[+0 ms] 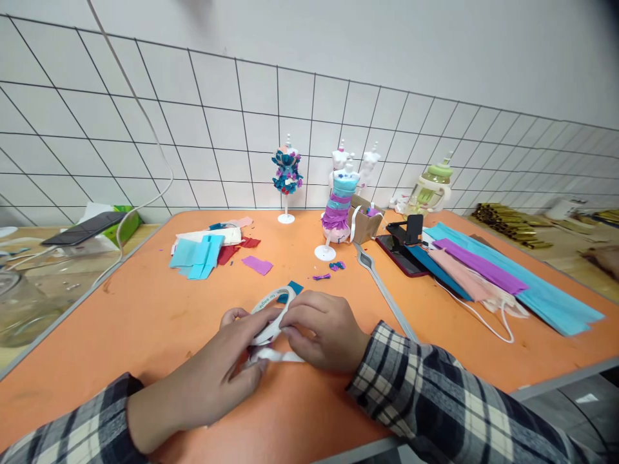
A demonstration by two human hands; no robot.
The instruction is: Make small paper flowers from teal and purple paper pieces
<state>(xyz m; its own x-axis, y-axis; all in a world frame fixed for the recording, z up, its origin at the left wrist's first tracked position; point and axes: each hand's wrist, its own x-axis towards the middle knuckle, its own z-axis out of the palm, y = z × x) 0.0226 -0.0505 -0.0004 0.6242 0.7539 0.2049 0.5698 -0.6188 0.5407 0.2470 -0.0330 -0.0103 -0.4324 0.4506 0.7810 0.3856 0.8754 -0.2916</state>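
A roll of white tape [265,300] with green print on its core stands tilted between my hands, just above the orange table [207,322]. My left hand [213,370] is closed around the near-left side of the roll, thumb low and fingers over the top. The fingertips of my right hand [325,330] are pinched together at the roll's right edge. Below, a loose white strip [280,356] runs from my left thumb towards my right hand. Something small and dark under my left fingers is mostly hidden. A teal paper piece [294,289] lies just behind the roll.
Small dress-form stands, one in blue ruffles [287,171] and one in blue and purple [338,206], are at the back. Cut crepe paper [200,254] lies left, coloured strips [483,270] right. A phone [399,254], grey strap [387,293] and bottle [429,187] are also right.
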